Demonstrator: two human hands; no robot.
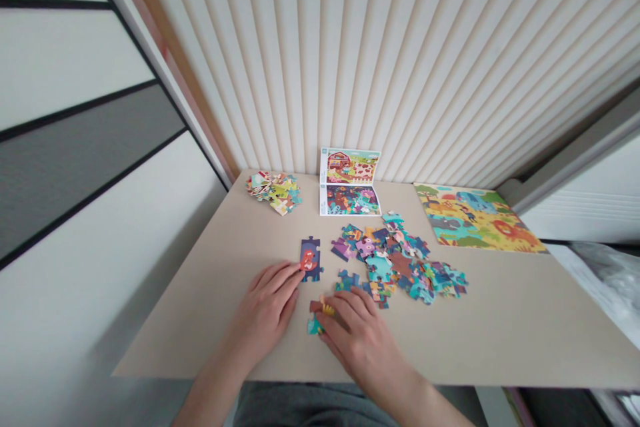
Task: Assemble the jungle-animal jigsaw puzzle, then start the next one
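Fingers (344, 310) of the right hand (364, 340) pinch a brown-and-teal jigsaw piece (314, 326), the unclenched left hand (265, 307) touching a navy section (311, 259), before the picture leaflet (350, 182), the pile (276, 191) left and heap (400, 263) front-right of it unassembled, the savanna puzzle (475, 217) rightward seemingly complete.

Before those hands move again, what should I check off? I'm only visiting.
1. Left hand touching the blue section with the red creature: ok, fingertips at its edge.
2. Right hand touching the brown-and-teal puzzle part: ok.
3. That part fully visible: not ok, fingers cover some of it.
4. Booklet open with pictures showing: ok.
5. Teal-and-purple pile apart from the back-left pile: ok, bare tabletop between.
6. Brown-and-teal part fits the blue section: cannot tell; they lie apart.
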